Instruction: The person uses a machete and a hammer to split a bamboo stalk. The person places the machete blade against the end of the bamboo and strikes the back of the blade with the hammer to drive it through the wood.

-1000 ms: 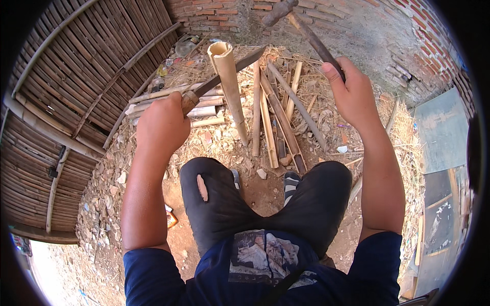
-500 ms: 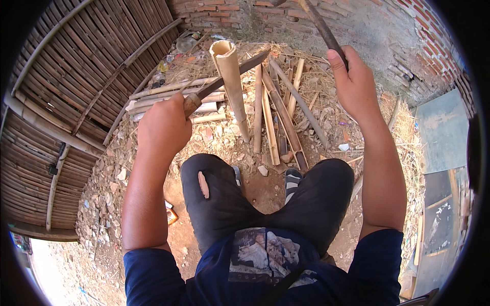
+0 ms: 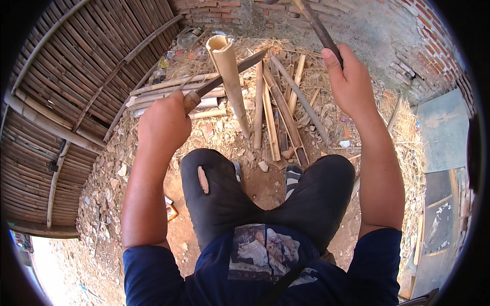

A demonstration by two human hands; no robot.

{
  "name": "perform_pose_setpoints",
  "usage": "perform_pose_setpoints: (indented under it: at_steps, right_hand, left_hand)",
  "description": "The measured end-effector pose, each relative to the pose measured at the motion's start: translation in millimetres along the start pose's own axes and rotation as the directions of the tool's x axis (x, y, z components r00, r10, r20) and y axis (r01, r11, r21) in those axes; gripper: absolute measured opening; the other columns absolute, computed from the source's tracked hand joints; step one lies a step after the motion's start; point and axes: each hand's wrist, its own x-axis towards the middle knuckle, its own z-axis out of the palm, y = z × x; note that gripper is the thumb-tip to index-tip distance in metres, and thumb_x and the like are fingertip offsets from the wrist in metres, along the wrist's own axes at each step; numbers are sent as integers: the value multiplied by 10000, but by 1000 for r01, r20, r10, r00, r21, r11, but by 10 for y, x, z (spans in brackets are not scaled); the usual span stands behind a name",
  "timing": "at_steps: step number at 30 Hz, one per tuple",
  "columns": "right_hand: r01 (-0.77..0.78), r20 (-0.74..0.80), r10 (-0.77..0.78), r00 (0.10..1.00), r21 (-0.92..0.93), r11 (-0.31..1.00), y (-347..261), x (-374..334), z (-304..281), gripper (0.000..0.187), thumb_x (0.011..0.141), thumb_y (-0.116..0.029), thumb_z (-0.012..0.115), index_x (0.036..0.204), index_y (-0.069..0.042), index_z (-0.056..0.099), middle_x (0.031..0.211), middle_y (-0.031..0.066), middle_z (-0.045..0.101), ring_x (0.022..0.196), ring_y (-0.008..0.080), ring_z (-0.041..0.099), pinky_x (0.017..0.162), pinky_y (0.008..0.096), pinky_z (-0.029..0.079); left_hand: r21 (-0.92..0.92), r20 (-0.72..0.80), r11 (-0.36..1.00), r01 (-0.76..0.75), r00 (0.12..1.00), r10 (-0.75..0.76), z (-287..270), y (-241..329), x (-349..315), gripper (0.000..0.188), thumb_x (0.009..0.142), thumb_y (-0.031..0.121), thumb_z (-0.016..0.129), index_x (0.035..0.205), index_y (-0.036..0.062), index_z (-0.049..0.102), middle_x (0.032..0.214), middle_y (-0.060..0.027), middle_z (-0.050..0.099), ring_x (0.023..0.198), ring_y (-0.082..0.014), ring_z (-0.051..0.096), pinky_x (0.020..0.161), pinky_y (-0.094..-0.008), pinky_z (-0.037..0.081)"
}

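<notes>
My left hand (image 3: 164,122) is closed round the wooden handle (image 3: 191,102) of a machete. Its long dark blade (image 3: 250,62) crosses an upright piece of bamboo (image 3: 230,76) that has a split down its side; the blade appears to be wedged in the bamboo. The bamboo leans a little, its hollow end up and its lower end on the ground. Raised on the right, my right hand (image 3: 349,81) grips the long dark handle of a tool (image 3: 320,29). Only a sliver of that tool's head shows at the upper edge, so its kind is unclear.
Split bamboo lengths (image 3: 273,125) lie ahead on the littered ground, with more poles (image 3: 173,92) stacked at left. A bamboo-slat wall (image 3: 66,76) stands left, a brick wall (image 3: 357,30) behind. Grey panels (image 3: 443,132) lean at right. My knees (image 3: 326,178) are bent below.
My right hand and its tool have shifted slightly to the left and up. The bamboo's top has moved slightly up and left, and the machete stays across it in my left hand.
</notes>
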Motion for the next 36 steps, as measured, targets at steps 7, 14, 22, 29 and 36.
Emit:
perform_pose_setpoints:
  at_steps: [7, 14, 22, 29, 36]
  right_hand:
    - [3, 307, 66, 949, -220, 976, 184, -286, 483, 418, 1051, -437, 530, 1107, -27, 588, 718, 184, 656, 696, 400, 677, 638, 514, 494]
    - [-63, -28, 65, 997, 59, 996, 165, -87, 185, 460, 1055, -473, 525, 972, -27, 606, 648, 124, 610, 592, 291, 615, 574, 423, 463]
    - [-183, 220, 189, 957, -47, 982, 547, -470, 552, 466, 1031, -480, 563, 995, -18, 612, 692, 193, 643, 686, 403, 651, 639, 477, 476]
    - [-330, 158, 290, 944, 479, 813, 629, -387, 232, 375, 1079, -366, 520, 1152, -14, 627, 695, 9, 534, 581, 122, 500, 567, 313, 427]
    - [-111, 13, 128, 992, 594, 797, 430, -380, 412, 435, 1075, -380, 549, 1310, -15, 578, 732, 12, 567, 601, 104, 536, 567, 283, 449]
  left_hand:
    - [4, -27, 999, -43, 999, 43, 31, 10, 9, 195, 854, 129, 637, 1030, 48, 656, 933, -215, 729, 903, -422, 709, 809, -527, 558]
    - [-5, -12, 999, -46, 999, 46, 94, 95, 1, 192, 856, 124, 635, 1035, 56, 657, 925, -220, 727, 887, -421, 712, 792, -522, 564]
    - [-1, 22, 999, -42, 999, 42, 172, 150, 47, 203, 858, 123, 634, 1042, 39, 647, 928, -219, 723, 901, -410, 713, 795, -520, 563]
    - [-35, 37, 999, -12, 999, 14, 201, 125, 85, 254, 819, 152, 688, 1034, 32, 628, 935, -215, 711, 925, -418, 686, 811, -528, 538]
    - [-41, 12, 997, -65, 998, 66, 237, 300, 95, 268, 810, 145, 692, 1045, 31, 630, 929, -216, 716, 927, -417, 687, 805, -535, 532]
